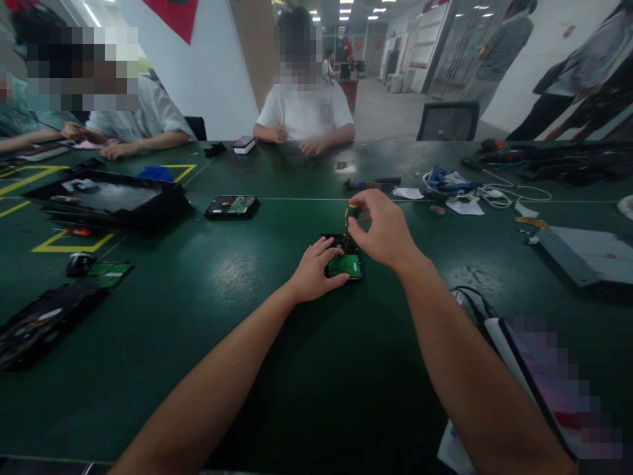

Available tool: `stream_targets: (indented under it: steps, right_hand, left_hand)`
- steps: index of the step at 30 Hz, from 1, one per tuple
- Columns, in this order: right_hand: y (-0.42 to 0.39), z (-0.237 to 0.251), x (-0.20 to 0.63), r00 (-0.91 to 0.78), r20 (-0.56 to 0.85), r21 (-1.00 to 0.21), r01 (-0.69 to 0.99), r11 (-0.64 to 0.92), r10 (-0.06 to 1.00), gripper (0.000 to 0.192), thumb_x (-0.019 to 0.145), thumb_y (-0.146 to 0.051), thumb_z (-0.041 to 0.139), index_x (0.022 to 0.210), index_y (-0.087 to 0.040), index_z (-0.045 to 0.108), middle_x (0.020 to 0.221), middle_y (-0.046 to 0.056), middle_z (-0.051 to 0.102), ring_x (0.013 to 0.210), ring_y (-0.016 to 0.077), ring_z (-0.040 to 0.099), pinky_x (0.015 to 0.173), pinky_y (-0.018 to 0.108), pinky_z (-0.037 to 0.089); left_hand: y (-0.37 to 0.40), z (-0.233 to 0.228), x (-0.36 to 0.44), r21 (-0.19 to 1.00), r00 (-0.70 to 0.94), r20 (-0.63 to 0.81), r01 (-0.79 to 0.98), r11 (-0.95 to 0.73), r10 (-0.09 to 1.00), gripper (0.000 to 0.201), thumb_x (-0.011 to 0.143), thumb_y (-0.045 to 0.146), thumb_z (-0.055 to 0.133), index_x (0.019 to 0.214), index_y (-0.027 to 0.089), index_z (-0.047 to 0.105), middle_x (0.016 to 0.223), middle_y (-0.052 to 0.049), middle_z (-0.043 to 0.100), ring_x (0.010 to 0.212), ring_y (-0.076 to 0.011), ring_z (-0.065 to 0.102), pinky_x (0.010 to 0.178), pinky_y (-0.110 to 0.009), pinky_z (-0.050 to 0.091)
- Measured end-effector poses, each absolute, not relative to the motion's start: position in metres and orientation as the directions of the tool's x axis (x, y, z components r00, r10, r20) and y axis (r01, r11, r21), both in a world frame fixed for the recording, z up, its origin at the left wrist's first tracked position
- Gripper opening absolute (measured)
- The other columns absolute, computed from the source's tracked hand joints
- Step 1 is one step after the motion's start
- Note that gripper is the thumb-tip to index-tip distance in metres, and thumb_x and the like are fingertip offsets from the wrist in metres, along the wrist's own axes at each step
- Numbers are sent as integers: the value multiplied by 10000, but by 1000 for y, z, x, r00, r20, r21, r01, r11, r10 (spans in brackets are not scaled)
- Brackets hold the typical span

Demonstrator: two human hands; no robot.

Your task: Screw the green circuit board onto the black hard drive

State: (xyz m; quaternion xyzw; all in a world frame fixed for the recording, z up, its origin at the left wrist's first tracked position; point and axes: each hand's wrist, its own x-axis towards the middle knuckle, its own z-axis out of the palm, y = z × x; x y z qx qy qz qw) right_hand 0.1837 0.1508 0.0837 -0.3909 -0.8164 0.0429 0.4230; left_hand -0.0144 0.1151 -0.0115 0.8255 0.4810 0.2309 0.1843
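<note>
A hard drive (pixel 351 276) lies in front of me on the green table, its green circuit board facing up. My left hand (pixel 316 272) rests on its left side, thumb along the near edge and fingers spread over the board and the dark casing. Above the far part of the drive, my right hand (pixel 380 224) grips a yellow and black screwdriver (pixel 353 211) by the handle. The screwdriver stands nearly upright with its shaft pointing down at the drive. Whether the tip touches a screw is too small to tell.
Another hard drive (pixel 232 206) lies further left, near a black tray (pixel 109 198). Dark parts (pixel 47 320) sit at the left, cables (pixel 455 181) and a grey metal case (pixel 588 257) at the right. Several people are across the table; one (pixel 306 109) sits opposite.
</note>
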Motion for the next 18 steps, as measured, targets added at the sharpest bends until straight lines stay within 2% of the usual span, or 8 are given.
stream_targets:
  steps: [9,18]
  right_hand:
    - [149,86,185,-336,657,-382,623,683,675,196,883,-234,639,1069,-235,577,1076,100,654,1006,284,615,841,431,504]
    - [152,83,185,-310,638,-440,604,665,705,171,912,-244,625,1076,-233,578,1050,98,674,934,267,646,817,432,531]
  left_hand:
    - [117,-15,-15,546,421,204,700,-459,884,593,863,525,734,1381,284,575,1674,-93,363,1600,-352,208,1278,-614,220]
    - [116,-12,-16,542,434,195,700,-465,880,591,867,532,733,1376,277,574,1684,-98,344,1600,-351,208,1276,-605,234]
